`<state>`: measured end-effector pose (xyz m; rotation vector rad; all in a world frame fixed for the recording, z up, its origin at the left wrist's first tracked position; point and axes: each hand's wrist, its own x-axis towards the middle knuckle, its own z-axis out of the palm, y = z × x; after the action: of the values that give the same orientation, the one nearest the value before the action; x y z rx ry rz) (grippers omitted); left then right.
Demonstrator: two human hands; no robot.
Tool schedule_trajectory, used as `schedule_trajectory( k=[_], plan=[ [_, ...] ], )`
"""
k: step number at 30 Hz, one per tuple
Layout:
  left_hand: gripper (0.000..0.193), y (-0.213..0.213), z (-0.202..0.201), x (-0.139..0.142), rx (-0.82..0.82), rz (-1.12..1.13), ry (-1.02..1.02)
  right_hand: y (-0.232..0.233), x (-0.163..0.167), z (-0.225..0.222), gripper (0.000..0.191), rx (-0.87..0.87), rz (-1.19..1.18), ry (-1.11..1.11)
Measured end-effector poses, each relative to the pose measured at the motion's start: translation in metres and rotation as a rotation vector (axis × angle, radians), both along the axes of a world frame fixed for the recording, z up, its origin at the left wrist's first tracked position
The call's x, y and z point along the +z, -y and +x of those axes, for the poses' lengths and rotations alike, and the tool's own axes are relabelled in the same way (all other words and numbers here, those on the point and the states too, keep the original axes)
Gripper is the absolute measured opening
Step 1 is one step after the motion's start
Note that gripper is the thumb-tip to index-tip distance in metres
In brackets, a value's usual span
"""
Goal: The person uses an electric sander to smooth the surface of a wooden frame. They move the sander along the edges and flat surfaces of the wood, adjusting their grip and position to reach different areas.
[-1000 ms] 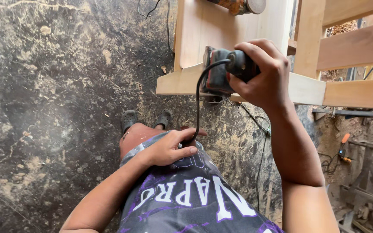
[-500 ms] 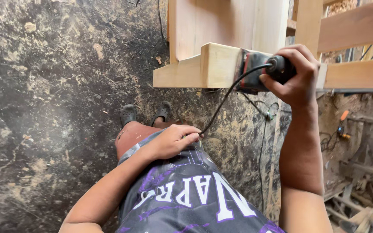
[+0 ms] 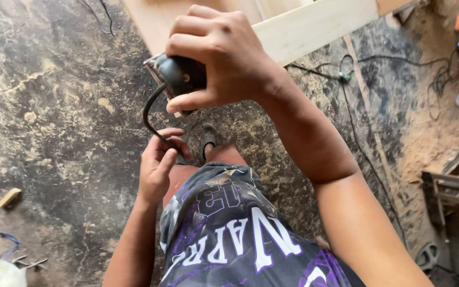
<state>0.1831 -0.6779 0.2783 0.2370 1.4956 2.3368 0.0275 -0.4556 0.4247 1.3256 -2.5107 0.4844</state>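
The right hand point(image 3: 224, 58) is gripping a black sander point(image 3: 179, 79) tightly against a pale wooden frame point(image 3: 314, 29) at twelve o'clock. The left hand point(image 3: 158, 165), at seven o'clock from it, is pinching the sander's black cord point(image 3: 150, 114) in curled fingers above the dusty dark floor point(image 3: 65, 133).

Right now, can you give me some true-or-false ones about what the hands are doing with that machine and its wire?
1. The right hand grips a dark power sander. True.
2. The left hand is flat on the floor. False: its fingers hold the black cord.
3. The sander sits against pale wood. True.
4. The floor is clean white tile. False: it is dark, stained and dusty.
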Motion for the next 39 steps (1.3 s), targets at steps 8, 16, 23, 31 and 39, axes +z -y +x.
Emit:
schedule_trajectory(
  k=[8, 16, 23, 31, 39],
  plan=[
    [0.04, -0.068, 0.0, 0.014, -0.212, 0.0, 0.015, -0.119, -0.02, 0.0, 0.065, -0.062, 0.026, 0.048],
    [0.025, -0.188, -0.026, 0.005, -0.352, -0.034, 0.049, -0.27, -0.036, -0.007, 0.062, -0.077, 0.024, 0.07],
    [0.028, -0.277, -0.053, 0.008, -0.38, -0.096, -0.01, -0.347, -0.031, 0.003, 0.059, -0.291, 0.004, 0.072],
    [0.029, -0.328, -0.066, -0.013, -0.377, -0.097, 0.02, -0.412, -0.102, -0.011, 0.08, -0.391, -0.271, 0.174],
    [0.035, -0.311, -0.052, -0.042, -0.444, 0.064, 0.152, -0.426, -0.109, -0.014, 0.068, -0.378, -0.268, 0.169]
  ],
)
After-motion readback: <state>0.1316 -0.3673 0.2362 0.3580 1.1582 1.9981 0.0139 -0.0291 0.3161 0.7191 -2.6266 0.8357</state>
